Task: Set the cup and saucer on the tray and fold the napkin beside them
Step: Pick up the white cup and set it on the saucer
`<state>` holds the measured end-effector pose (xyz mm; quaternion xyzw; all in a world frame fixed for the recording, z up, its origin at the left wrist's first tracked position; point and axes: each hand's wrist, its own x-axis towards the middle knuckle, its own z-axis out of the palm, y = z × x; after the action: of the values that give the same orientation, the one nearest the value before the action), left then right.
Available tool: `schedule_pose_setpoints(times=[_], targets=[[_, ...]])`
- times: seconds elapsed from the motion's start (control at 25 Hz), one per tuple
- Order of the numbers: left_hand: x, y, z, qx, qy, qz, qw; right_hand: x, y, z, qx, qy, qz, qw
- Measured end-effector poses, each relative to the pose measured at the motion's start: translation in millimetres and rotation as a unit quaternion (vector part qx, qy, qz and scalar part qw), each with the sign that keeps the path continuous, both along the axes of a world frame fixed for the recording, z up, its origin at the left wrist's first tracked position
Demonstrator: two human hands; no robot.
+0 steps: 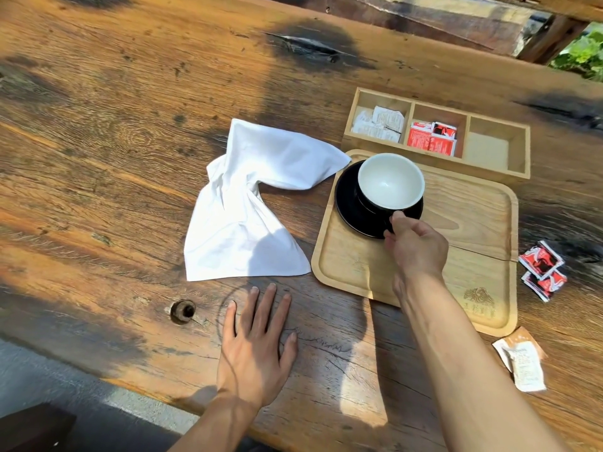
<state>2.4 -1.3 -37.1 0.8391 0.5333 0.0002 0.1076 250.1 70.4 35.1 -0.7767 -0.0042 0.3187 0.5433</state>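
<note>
Our right hand (pixel 416 244) pinches the handle of the cup (pixel 390 184), which sits on the black saucer (pixel 350 203) in the far left corner of the tray (pixel 473 216); whether the cup is fully down or a hair above the saucer we cannot tell. Our left hand (pixel 257 347) lies spread and flat on the tabletop (pixel 114 158), holding nothing, just near the napkin (pixel 248 203). The napkin lies crumpled and twisted to the left of the tray, one corner touching the tray's rim beside the saucer. To finish this step well, we judge it best to centre the cup in the saucer's well, let go of the handle gently so the cup does not rock, and lift the hand straight away without nudging the saucer toward the rim. The napkin remains unfolded, so the task looks roughly half done. Before folding, we would shake out the twist and flatten the cloth, keeping it clear of the saucer. The sachet box (pixel 437 132) behind the tray and the loose sachets (pixel 541 269) on the right need no touching.
</note>
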Motion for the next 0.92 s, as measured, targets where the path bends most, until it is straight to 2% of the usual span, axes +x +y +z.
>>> schedule_pose_setpoints(times=[0.92], targets=[[-1.1,0.1,1.7,-0.031,0.033,0.0,0.999,-12.0,-11.2,15.0,-0.035,0.036,0.005,0.999]])
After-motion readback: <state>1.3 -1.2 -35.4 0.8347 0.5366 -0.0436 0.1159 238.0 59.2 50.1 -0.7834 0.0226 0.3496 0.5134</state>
